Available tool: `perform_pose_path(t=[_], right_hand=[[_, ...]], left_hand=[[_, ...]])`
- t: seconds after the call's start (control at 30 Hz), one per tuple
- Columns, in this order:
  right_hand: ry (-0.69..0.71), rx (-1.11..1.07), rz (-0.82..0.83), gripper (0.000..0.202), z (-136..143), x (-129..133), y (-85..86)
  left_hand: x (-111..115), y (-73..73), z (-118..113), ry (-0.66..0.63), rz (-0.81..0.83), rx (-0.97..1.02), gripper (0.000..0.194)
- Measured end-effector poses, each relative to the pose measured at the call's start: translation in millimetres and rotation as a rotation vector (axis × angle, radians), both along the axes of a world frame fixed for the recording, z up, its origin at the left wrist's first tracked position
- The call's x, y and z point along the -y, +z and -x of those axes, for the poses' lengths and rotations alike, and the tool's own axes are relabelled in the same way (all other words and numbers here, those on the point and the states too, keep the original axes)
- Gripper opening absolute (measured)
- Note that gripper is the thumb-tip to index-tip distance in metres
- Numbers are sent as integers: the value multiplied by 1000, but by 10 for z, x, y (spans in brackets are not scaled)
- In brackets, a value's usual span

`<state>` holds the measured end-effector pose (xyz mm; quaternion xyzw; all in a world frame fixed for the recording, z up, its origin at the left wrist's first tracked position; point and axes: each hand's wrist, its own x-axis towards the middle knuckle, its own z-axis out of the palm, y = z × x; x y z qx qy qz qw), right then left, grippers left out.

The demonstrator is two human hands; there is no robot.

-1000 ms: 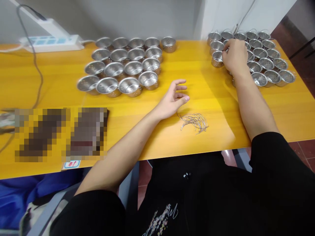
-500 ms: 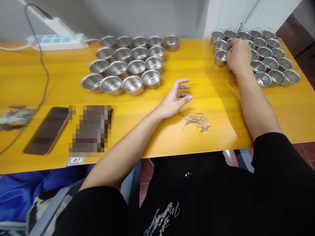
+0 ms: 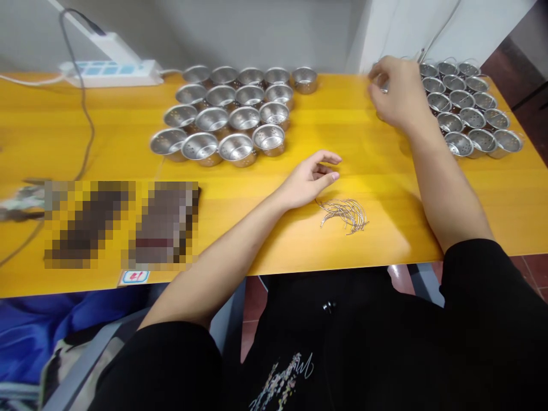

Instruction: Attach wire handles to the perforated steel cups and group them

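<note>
My left hand [image 3: 314, 178] rests on the table with its fingers loosely curled and apart, holding nothing. Right beside it lies a small pile of thin curved metal wires [image 3: 346, 216]. My right hand [image 3: 396, 91] is raised at the near left of a group of small perforated metal cups [image 3: 473, 118], several with thin wire handles. Thumb and forefinger are apart, with a glimpse of metal behind them. Part of this group is hidden by the hand. At the left, more metal cups [image 3: 238, 149] stand in rows; no handles show on them.
A white power strip [image 3: 115, 73] with a plugged-in cable lies at the back left. Two blurred-out flat dark objects [image 3: 160, 222] lie at the front left, near a small number label [image 3: 135, 277]. The yellow table [image 3: 342, 131] ends at my lap.
My right hand has moved left and slightly up off the cups, and its fingers have parted. My left hand has barely shifted. The view has turned slightly.
</note>
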<state>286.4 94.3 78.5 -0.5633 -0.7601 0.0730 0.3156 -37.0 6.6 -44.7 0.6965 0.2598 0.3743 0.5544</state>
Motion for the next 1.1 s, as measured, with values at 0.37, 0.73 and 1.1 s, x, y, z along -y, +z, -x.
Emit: perform_pose_path(t=[0.37,0.73,1.1], right_hand=[[173,36,83,82,913,-1155,-865],[15,257,151,53,1367,-1470,-793],[111,397,42,37,637,-488,-928]], left_hand=[[75,119,-46,-28,-25,-50,40],[153,203,-147,-87,-123,-13,24],[119,148,-199,-60,-131,-10,27]])
